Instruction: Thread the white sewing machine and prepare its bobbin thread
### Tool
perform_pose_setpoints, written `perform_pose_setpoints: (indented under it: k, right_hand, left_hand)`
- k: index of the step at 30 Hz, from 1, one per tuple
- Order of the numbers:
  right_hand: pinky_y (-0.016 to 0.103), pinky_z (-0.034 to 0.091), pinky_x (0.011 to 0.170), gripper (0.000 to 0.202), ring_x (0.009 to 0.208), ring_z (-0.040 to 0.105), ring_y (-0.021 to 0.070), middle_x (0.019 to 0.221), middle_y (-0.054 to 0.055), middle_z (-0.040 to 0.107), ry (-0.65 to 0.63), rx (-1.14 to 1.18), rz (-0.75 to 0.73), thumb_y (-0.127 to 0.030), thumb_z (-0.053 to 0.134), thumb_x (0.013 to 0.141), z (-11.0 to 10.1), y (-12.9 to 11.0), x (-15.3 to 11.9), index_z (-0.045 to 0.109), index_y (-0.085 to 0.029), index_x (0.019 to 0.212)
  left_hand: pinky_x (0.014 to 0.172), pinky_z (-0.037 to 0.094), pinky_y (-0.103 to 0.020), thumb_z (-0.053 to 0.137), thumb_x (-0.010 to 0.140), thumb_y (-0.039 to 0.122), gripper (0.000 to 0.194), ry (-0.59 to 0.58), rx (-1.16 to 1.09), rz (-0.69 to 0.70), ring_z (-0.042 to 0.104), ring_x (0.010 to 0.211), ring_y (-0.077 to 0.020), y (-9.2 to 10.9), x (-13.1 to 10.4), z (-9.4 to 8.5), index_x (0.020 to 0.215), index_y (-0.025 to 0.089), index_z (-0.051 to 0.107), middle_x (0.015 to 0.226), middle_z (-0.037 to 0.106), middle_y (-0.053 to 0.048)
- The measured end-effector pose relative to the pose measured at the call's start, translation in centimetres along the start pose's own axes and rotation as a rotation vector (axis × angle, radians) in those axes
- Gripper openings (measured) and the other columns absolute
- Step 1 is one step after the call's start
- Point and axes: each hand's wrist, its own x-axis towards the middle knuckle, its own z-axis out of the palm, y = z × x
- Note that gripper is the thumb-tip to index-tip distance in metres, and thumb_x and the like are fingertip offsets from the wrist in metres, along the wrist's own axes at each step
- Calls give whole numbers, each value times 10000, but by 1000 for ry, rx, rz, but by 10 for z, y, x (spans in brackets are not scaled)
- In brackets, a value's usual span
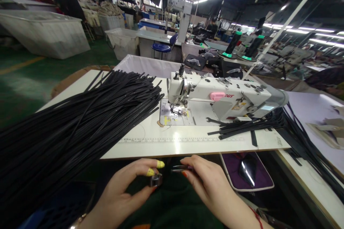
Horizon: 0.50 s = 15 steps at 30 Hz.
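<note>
Below the table's front edge, my left hand (129, 182) holds a small dark metallic piece (156, 180), likely a bobbin or its case, between thumb and fingers; two fingertips wear yellow tape. To its right, my right hand (202, 177) pinches a thin metal tool (179, 167) resembling tweezers or small snips, its tip pointing at the left hand. The two hands are apart. Above them on the white table (161, 148) stands a white sewing machine (201, 89) with a pink item on its arm. A large bundle of black strips (107, 103) lies left of the machine.
More black strips (242, 126) and a wrench (215, 121) lie by the machine base. A phone (248, 170) rests on a purple tray (232, 171) below the table at right. Thread cones (231, 44), bins (45, 32) and a blue stool (161, 47) stand behind.
</note>
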Motion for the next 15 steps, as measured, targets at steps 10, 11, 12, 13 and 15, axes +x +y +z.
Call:
perform_pose_setpoints:
  k: [10, 11, 12, 13, 15]
  right_hand:
    - [294, 507, 722, 122, 832, 642, 170, 950, 21, 679, -28, -19, -10, -200, 547, 947, 3, -14, 8, 575, -226, 1063]
    - [293, 507, 720, 120, 832, 644, 171, 948, 21, 679, -30, -22, -7, -197, 551, 944, 3, -14, 8, 574, -225, 1059]
    - [293, 506, 721, 119, 833, 646, 171, 946, 22, 680, -29, -22, -6, -194, 553, 942, 3, -14, 8, 573, -223, 1056]
    - [293, 507, 722, 118, 836, 648, 172, 947, 24, 681, -27, -23, -6, -194, 556, 941, 4, -14, 9, 572, -221, 1055]
    - [291, 507, 720, 111, 840, 652, 174, 948, 28, 682, -20, -31, -11, -199, 558, 942, 4, -13, 9, 571, -219, 1051]
  left_hand:
    - [745, 483, -207, 818, 749, 312, 275, -33, -920, -644, 602, 772, -116, 15, -6, 13, 952, 174, 693, 892, 684, -56]
    - [743, 478, -204, 827, 740, 314, 291, -26, -942, -657, 601, 774, -116, 15, -5, 13, 964, 178, 697, 887, 683, -53]
    - [743, 475, -201, 832, 734, 311, 300, -21, -958, -670, 601, 775, -115, 16, -4, 12, 971, 183, 700, 880, 681, -49]
    - [739, 473, -198, 836, 731, 304, 300, -17, -972, -682, 601, 772, -114, 16, -4, 12, 971, 186, 702, 869, 678, -45]
    - [726, 470, -193, 838, 728, 282, 271, -10, -992, -698, 597, 750, -107, 16, -5, 10, 942, 183, 705, 849, 673, -39]
